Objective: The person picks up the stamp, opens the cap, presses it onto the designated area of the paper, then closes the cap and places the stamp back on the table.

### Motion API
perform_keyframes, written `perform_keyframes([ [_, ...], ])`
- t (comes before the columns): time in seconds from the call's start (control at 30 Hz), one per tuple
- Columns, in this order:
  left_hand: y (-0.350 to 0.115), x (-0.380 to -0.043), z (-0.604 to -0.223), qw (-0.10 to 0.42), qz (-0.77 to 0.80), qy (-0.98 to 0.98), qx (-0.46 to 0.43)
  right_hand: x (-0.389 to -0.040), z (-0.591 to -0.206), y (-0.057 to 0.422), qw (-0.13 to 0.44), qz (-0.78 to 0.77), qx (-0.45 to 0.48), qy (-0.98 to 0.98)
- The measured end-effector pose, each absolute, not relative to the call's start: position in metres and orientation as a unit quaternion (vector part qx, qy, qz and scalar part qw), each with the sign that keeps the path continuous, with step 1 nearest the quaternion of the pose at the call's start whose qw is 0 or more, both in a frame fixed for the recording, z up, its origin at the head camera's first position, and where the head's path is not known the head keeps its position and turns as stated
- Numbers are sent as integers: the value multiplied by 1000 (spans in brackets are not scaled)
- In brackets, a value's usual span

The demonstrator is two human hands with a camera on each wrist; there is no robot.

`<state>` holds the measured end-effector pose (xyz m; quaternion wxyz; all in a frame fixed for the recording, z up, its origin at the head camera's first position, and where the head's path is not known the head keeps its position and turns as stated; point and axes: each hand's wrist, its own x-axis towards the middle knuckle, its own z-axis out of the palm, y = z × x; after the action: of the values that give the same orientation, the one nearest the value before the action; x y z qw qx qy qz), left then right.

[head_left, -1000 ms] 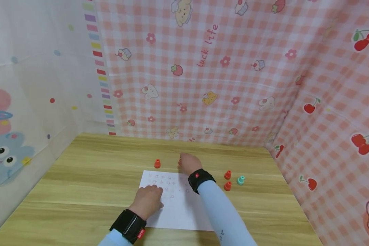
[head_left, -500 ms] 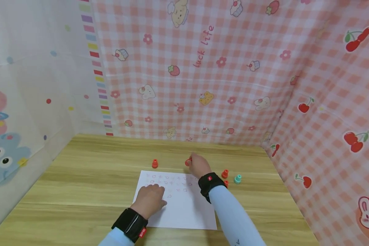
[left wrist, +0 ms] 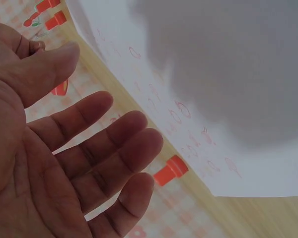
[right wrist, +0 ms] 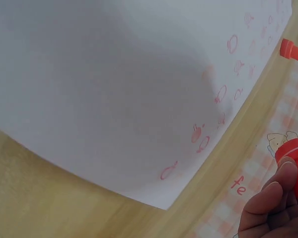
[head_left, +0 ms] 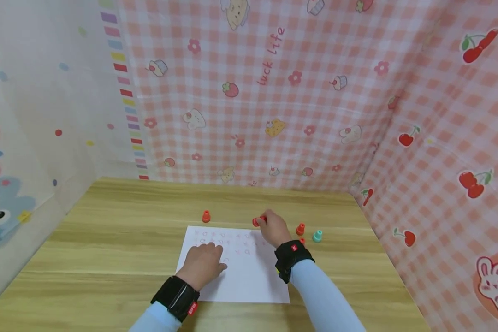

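My right hand point(head_left: 275, 229) pinches a red stamp point(right wrist: 291, 148) between thumb and fingers, near the top right of the white paper point(head_left: 249, 281). In the head view the stamp's round base points left, tilted off upright. Small pink-red stamped prints point(right wrist: 232, 44) run in rows along the paper's far part. Over the paper's left part is my left hand point(head_left: 203, 265), palm down. Its fingers are loosely bent with nothing in them, as the left wrist view also shows. Part of the prints is hidden under that hand.
Another red stamp point(head_left: 206, 216) stands upright beyond the paper's far left corner. Right of my right hand stand two red stamps, the rear one point(head_left: 300, 229) and one partly hidden by the wrist, plus a teal stamp point(head_left: 317, 236). Patterned cloth point(head_left: 249, 115) encloses the wooden table point(head_left: 108, 258).
My right hand has moved right with the red stamp, first behind the paper's far edge, now nearer its top right corner. The left hand stays over the paper. The head view has shifted slightly.
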<state>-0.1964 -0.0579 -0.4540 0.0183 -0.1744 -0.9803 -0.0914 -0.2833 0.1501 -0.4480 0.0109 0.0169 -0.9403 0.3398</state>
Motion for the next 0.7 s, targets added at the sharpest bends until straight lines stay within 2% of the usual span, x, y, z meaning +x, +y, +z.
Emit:
perform_keyframes([
  [0.37,-55,-196,-454,34,-93,-978,-184,-258,-460,151,-55,427,-52,-901],
  [0.53,-54,-196,-457,60,-90,-975,-194,-245,-463,149,-72,458,-52,-884],
  [0.7,-52,-197,-459,62,-92,-974,-196,-235,-464,147,-91,484,-52,-869],
])
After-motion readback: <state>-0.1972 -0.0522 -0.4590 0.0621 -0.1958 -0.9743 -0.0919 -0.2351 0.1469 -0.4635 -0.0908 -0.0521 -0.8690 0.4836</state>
